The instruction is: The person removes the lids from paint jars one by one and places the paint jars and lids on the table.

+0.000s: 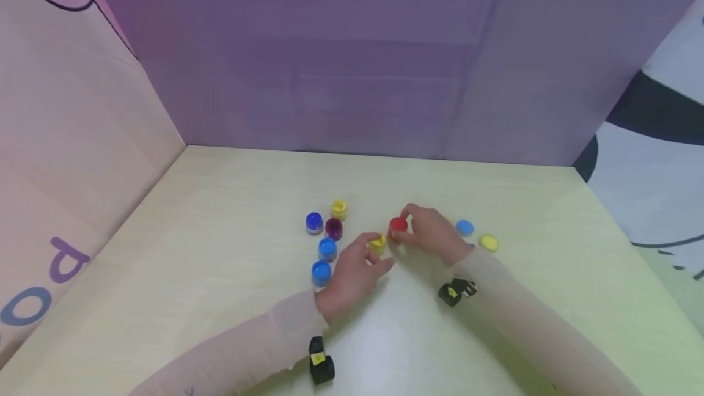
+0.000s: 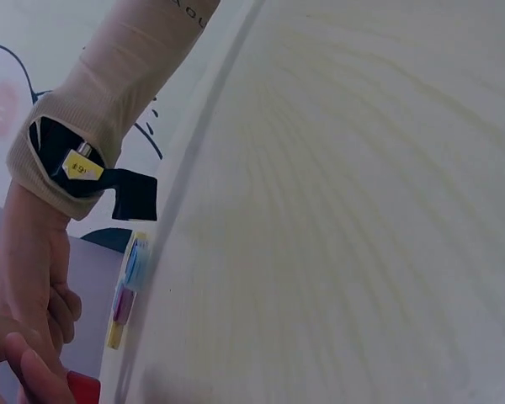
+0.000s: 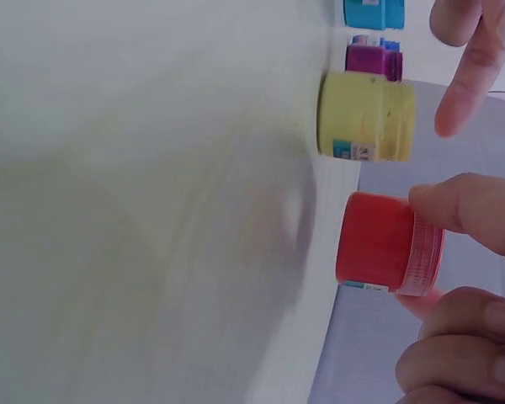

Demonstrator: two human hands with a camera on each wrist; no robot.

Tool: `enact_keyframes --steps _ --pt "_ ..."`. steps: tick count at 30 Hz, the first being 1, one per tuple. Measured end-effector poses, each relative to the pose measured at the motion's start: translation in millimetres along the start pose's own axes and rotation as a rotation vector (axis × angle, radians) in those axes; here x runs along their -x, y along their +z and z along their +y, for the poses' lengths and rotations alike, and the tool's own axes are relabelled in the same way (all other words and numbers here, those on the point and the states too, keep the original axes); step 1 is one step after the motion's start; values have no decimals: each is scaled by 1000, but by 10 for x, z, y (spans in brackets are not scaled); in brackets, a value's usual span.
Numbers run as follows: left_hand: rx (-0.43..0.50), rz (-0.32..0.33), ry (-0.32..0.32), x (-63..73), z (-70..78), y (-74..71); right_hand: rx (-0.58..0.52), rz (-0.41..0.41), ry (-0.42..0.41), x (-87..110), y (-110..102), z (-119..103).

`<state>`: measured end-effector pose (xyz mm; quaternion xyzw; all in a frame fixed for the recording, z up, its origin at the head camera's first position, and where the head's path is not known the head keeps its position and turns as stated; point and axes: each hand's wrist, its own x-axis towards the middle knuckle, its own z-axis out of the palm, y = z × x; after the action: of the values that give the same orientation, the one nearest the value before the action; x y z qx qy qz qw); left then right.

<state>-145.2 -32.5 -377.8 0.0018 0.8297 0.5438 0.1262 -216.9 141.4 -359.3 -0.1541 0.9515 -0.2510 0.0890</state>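
Observation:
My right hand (image 1: 437,234) pinches a small red paint jar (image 3: 374,240) by its ribbed lid, thumb and finger on opposite sides. The jar is upright; whether its base touches the table I cannot tell. Just left of it stands a yellow paint jar (image 3: 353,118) without a lid. Over that jar hovers my left hand (image 1: 352,274), its fingers spread loosely and apart from it in the right wrist view. In the left wrist view only a bit of the red jar (image 2: 84,388) shows beside the right hand.
Left of the hands stand a dark blue jar (image 1: 314,223), an open yellow jar (image 1: 338,209), a purple jar (image 1: 333,228) and two light blue jars (image 1: 327,249). A blue lid (image 1: 464,228) and a yellow lid (image 1: 489,242) lie right. A purple wall (image 1: 352,109) backs the table.

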Motion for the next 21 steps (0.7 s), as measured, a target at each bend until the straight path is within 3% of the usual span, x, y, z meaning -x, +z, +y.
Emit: enact_keyframes --steps 10,21 --pt "26 -102 -28 65 -48 47 25 -10 -80 339 52 21" --pt "24 -235 -17 55 -114 51 -38 -78 -267 609 135 -23"
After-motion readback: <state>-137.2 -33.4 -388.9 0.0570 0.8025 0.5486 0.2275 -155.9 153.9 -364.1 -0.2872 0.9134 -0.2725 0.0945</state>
